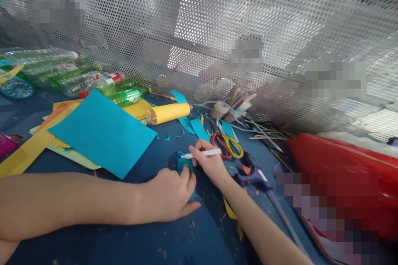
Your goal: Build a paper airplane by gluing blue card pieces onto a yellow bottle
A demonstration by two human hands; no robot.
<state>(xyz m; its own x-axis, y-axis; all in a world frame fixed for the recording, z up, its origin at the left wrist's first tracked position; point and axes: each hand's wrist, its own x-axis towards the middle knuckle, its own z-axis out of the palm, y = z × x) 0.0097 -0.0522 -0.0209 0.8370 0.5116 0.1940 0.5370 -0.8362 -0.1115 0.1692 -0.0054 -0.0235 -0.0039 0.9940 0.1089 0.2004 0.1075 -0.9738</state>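
My left hand (170, 195) lies on the blue table top, fingers pressed down on a small teal paper piece (184, 162). Just right of it, my right hand (209, 160) is closed round a white pen (202, 154), whose tip points left onto that paper piece. Most of the paper is hidden under my left fingers.
A large teal sheet (102, 132) lies on yellow sheets (27, 149) at left. Behind are plastic bottles (77, 78) and a yellow-wrapped bottle (169, 112). Scissors (228, 145), a glue gun (253, 172), paper scraps and a red bag (342, 165) sit at right. A perforated metal screen (217, 29) closes the back.
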